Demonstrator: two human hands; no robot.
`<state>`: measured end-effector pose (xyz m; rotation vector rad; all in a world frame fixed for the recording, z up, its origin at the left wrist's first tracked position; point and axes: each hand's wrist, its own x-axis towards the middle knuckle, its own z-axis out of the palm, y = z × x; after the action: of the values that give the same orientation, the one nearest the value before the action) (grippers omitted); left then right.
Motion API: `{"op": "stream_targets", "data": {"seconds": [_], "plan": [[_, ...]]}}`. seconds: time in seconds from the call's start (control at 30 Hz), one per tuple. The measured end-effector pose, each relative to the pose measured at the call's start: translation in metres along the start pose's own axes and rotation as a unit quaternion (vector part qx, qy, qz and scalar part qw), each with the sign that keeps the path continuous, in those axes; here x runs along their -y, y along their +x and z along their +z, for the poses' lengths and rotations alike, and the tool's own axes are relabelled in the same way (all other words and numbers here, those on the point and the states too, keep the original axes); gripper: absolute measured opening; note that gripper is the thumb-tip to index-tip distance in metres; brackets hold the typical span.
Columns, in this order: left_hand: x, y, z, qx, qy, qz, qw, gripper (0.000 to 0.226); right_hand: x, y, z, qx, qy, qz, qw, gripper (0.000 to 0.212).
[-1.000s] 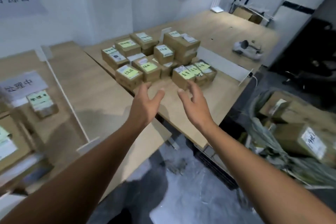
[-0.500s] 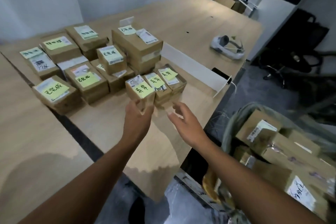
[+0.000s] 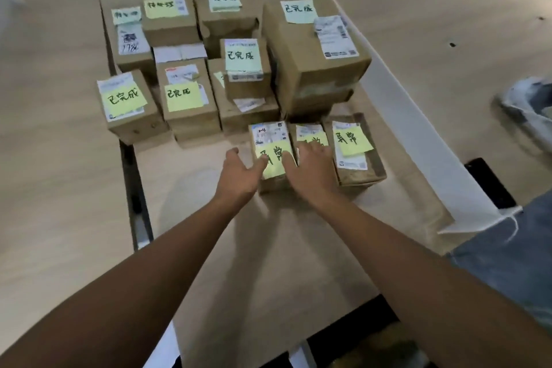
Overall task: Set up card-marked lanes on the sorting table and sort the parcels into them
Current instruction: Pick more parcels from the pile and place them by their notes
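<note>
At the tabletop's (image 3: 209, 218) near edge, front row: small cardboard parcel (image 3: 270, 136), touching the neighbour parcel (image 3: 309, 130). Likely light and stiff, with crushable corners, so grip opposite side walls. Left hand (image 3: 240, 172) spread, thumb on top, fingers along the left wall. Right hand (image 3: 312, 169) flat over the neighbour, thumb on the yellow note (image 3: 274, 166). No closed grip yet.

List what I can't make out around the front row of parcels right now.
Head view:
- Middle front parcel's yellow note: mostly covered by the right hand.
- Left hand on front-left parcel: grip unclear from this angle.
- White object: blurred, cut by right edge.
- Shipping label print: too small.
</note>
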<state>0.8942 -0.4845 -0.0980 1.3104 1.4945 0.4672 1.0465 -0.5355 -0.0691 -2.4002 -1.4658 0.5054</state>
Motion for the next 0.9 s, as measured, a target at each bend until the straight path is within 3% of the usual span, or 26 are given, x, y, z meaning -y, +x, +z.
{"op": "stream_targets", "data": {"seconds": [0.1,0.17,0.27,0.4,0.47,0.67,0.9], "plan": [[0.005,0.010,0.023,0.033,-0.017,-0.027,0.999,0.073,-0.008,0.019,0.014,0.010,-0.106,-0.051,0.993,0.054],[0.009,0.007,0.033,0.024,-0.035,-0.014,0.999,0.056,-0.012,0.018,0.020,-0.007,-0.114,-0.067,0.991,0.052],[0.006,-0.007,0.035,-0.002,-0.048,-0.005,0.999,0.043,-0.013,0.014,0.018,-0.018,-0.075,-0.082,0.994,0.047],[-0.009,-0.039,0.010,-0.020,-0.119,-0.001,0.993,0.054,0.010,0.002,-0.003,-0.001,0.046,-0.105,0.993,0.038],[-0.015,-0.061,-0.015,-0.029,-0.152,0.012,0.988,0.061,0.030,-0.011,-0.016,0.019,0.136,-0.132,0.982,0.033],[-0.011,-0.128,-0.128,-0.120,-0.145,0.088,0.978,0.052,0.128,-0.054,-0.037,0.133,0.296,-0.218,0.920,0.052],[0.041,-0.231,-0.291,-0.260,-0.155,0.130,0.944,0.052,0.288,-0.161,-0.005,0.200,0.327,-0.355,0.853,0.070]]}}
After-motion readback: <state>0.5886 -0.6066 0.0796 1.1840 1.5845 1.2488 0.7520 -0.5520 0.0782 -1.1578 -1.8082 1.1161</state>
